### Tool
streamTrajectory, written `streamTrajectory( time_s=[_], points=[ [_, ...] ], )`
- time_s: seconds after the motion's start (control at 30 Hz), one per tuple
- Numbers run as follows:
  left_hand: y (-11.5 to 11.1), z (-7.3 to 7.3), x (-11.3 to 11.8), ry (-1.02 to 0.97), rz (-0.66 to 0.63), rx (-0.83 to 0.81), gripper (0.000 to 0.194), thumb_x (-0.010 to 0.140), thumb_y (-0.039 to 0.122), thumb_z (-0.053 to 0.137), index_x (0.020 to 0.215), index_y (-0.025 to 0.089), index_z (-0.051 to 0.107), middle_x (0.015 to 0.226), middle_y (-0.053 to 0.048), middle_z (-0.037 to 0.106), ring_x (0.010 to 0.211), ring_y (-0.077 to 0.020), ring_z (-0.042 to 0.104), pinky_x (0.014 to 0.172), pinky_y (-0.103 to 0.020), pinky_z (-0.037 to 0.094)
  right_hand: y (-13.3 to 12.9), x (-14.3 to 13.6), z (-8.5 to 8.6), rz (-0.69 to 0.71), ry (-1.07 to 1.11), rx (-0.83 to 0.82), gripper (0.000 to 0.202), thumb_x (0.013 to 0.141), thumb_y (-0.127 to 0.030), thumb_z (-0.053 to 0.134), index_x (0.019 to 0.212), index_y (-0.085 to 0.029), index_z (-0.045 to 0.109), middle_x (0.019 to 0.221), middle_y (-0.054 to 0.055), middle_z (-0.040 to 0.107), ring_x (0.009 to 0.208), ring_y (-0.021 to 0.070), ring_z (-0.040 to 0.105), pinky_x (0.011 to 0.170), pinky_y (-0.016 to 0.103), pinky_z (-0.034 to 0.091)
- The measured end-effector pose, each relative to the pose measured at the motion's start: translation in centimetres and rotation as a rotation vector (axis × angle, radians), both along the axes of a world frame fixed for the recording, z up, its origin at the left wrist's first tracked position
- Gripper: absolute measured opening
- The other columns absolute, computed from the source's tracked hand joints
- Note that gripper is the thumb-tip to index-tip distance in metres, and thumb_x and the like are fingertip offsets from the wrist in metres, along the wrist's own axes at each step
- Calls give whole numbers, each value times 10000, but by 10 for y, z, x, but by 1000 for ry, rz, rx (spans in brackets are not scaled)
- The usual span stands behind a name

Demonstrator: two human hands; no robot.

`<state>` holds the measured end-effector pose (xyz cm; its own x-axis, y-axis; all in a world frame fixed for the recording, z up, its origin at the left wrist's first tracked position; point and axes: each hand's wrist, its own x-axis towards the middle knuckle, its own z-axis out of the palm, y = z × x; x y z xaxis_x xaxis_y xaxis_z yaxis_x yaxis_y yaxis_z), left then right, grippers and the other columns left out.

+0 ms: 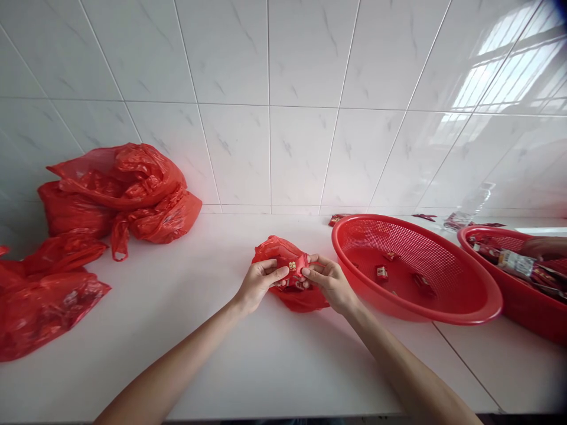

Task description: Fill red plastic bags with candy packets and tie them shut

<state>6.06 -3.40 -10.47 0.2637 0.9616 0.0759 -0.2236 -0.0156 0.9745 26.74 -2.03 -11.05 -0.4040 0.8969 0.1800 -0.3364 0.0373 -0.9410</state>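
Note:
A small red wrapped packet (293, 266) with gold marks is pinched between both hands. My left hand (260, 282) grips its left end, with fingers closed. At its right end, my right hand (328, 280) has thumb and fingers pressed together on it. Directly beneath lies an opened red plastic bag (305, 302) on the white counter (208, 366), with more small packets showing inside. Just right of my right hand stands a red mesh basket (447, 254) holding several small red packets (381, 273).
Full red plastic bags (150, 200) sit at the back left, another bag (39, 319) at the left edge. A second red basket (514, 307) with packets is at the right, another person's hand (544, 248) in it. Loose packets (336, 219) and a clear bottle (458, 221) are near the tiled wall.

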Motion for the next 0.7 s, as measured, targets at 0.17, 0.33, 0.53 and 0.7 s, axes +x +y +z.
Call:
streamTrajectory(
  time_s=[0.17, 0.33, 0.53, 0.7],
  points=[
    [-1, 0, 1, 18, 20, 40, 246, 830, 366, 745, 978, 170, 738, 929, -55, 699, 801, -149, 612, 761, -279, 490, -1, -1, 2, -16, -15, 30, 258, 830, -329, 768, 985, -186, 619, 757, 18, 682, 669, 156, 621, 711, 340, 510],
    [-3, 2, 3, 32, 19, 67, 258, 847, 372, 721, 1026, 186, 729, 991, -61, 712, 881, -188, 642, 869, -350, 509, -4, -3, 5, -48, -54, 40, 278, 819, -362, 773, 967, -189, 612, 741, 7, 676, 671, 159, 635, 728, 340, 527],
    [-4, 1, 4, 44, 99, 68, 254, 791, 357, 777, 987, 201, 739, 1058, -58, 720, 1025, -224, 642, 941, -362, 495, -11, -9, 9, 5, -128, 96, 284, 830, -381, 755, 994, -186, 629, 874, 32, 696, 804, 175, 661, 805, 352, 557],
    [-5, 1, 4, 78, 98, 68, 252, 760, 348, 800, 962, 205, 752, 1074, -53, 714, 1036, -225, 639, 961, -375, 493, -13, -12, 6, 4, -140, 133, 286, 828, -390, 752, 1009, -185, 670, 904, 43, 693, 863, 188, 658, 815, 344, 559]
  ],
)
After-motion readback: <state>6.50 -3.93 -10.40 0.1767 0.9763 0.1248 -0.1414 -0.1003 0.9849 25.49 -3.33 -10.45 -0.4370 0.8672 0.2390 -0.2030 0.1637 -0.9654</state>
